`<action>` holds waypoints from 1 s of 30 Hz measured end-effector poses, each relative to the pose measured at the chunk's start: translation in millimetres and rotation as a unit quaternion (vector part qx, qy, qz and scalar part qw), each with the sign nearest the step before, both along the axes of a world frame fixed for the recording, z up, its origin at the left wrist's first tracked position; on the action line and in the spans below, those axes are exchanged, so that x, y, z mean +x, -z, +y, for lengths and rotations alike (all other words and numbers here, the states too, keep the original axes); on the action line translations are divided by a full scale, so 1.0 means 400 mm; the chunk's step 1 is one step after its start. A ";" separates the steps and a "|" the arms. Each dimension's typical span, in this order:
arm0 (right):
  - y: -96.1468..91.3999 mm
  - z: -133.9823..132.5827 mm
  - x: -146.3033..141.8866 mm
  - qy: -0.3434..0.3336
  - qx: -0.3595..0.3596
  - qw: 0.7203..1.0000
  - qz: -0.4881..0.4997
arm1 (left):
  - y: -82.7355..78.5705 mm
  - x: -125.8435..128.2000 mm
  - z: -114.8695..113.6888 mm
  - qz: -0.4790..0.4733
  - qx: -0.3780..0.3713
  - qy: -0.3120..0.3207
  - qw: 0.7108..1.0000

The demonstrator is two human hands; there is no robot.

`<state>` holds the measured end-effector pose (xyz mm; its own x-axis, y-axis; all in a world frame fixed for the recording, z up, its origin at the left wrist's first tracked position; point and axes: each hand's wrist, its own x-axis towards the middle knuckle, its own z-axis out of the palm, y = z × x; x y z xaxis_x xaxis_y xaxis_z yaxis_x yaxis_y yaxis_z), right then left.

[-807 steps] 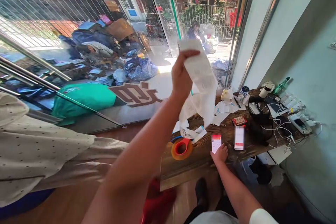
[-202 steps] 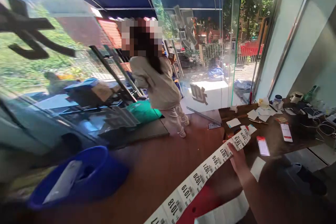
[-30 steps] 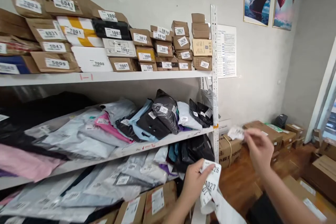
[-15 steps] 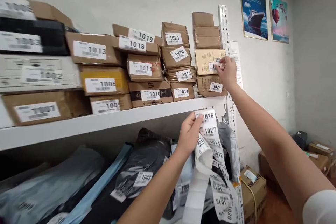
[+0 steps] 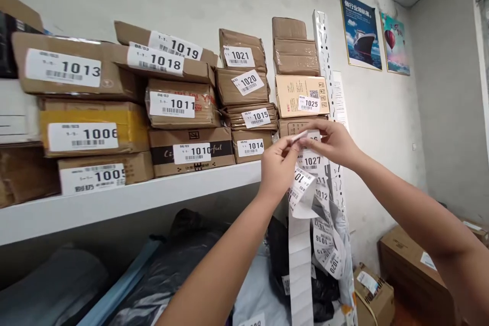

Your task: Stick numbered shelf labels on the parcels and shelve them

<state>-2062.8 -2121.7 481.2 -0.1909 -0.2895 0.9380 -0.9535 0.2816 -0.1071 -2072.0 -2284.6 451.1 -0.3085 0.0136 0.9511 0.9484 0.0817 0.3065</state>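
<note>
A long strip of white number labels [image 5: 312,162] hangs in front of the shelf post, curling and folding over itself; 1027 is readable near its top. My left hand [image 5: 278,170] is closed on the strip's upper end. There my right hand [image 5: 338,146] is also closed, thumb and fingers pinching the top label, whose number is partly hidden. Just above and behind my right hand sits a light tan box [image 5: 288,94] with a 1025 label [image 5: 308,104] stuck on its front. The brown box [image 5: 292,125] under it is mostly covered by my hands.
Numbered cardboard boxes [image 5: 248,92] stand stacked along the white shelf [image 5: 126,198]. Below, bagged parcels [image 5: 179,260] fill the lower level. A perforated post [image 5: 324,56] rises at the shelf's right end. More cartons [image 5: 416,270] lie on the floor at right.
My right hand has left the label on the tan box and come down to the strip beside my left hand. The label 1025 is now uncovered. The view has shifted nearer the shelf.
</note>
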 end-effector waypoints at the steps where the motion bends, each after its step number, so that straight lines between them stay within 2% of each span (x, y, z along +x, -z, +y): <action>1: 0.000 -0.003 -0.004 -0.013 -0.024 1.000 -0.007 | -0.006 -0.002 0.001 0.006 0.010 -0.016 1.000; 5: -0.030 -0.011 -0.042 -0.071 -0.076 0.994 -0.035 | -0.036 -0.019 0.000 0.029 0.040 -0.075 0.996; 8: -0.058 -0.022 -0.066 -0.057 -0.110 0.992 0.003 | -0.060 -0.037 0.005 0.001 0.050 -0.009 0.999; 11: -0.085 -0.030 -0.072 -0.004 -0.129 0.986 0.109 | -0.077 -0.042 0.017 -0.060 0.062 0.057 0.995; 14: -0.111 -0.032 -0.063 0.026 -0.093 0.978 0.182 | -0.085 -0.030 0.025 -0.084 0.092 0.042 0.991; 17: -0.144 -0.034 -0.069 0.034 -0.067 0.974 0.212 | -0.084 -0.017 0.017 -0.074 0.084 0.039 0.993; 20: -0.216 -0.033 -0.108 0.053 -0.102 0.963 0.244 | -0.075 -0.010 -0.006 -0.080 0.046 -0.005 0.996; 23: -0.335 -0.016 -0.161 0.081 -0.172 0.946 0.263 | -0.061 -0.008 -0.025 -0.102 -0.007 -0.074 0.992; 26: -0.439 0.005 -0.187 0.146 -0.186 0.944 0.230 | -0.056 -0.005 -0.029 -0.083 -0.023 -0.084 0.993; 28: -0.468 0.008 -0.184 0.210 -0.169 0.940 0.211 | -0.062 -0.002 -0.028 -0.057 -0.024 -0.077 0.995; 30: -0.469 0.003 -0.174 0.264 -0.157 0.924 0.226 | -0.076 0.000 -0.028 -0.025 -0.021 -0.084 0.996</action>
<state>-2132.6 -2120.6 668.7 0.2036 0.0332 0.9785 -0.6598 0.7430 0.1121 -2072.0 -2295.7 481.4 -0.3566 -0.0018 0.9342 0.9040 0.2518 0.3456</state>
